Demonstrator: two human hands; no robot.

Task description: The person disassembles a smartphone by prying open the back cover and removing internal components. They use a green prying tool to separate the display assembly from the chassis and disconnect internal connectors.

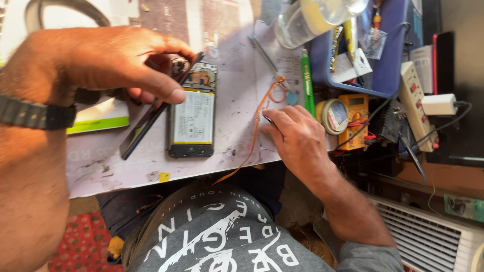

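Note:
An opened phone [192, 118] lies face down on a stained white work board [232, 146], with its pale battery and circuit board showing. My left hand [111, 60], a dark watch on its wrist, grips a thin dark panel [143, 128] by the top end. The panel stands tilted on its edge against the phone's left side. My right hand [297, 136] rests on the board to the right of the phone. Its bent fingertips press down beside a looped orange wire [257, 126]. A small dark thing shows under the fingertips, too small to identify.
Behind my right hand are a green cutter [307, 85], a round tin [333, 115] and a yellow multimeter [355, 121]. A blue tray [388, 75] of parts, a clear bottle [307, 20] and a white power strip [417, 106] with a charger [438, 104] crowd the far right.

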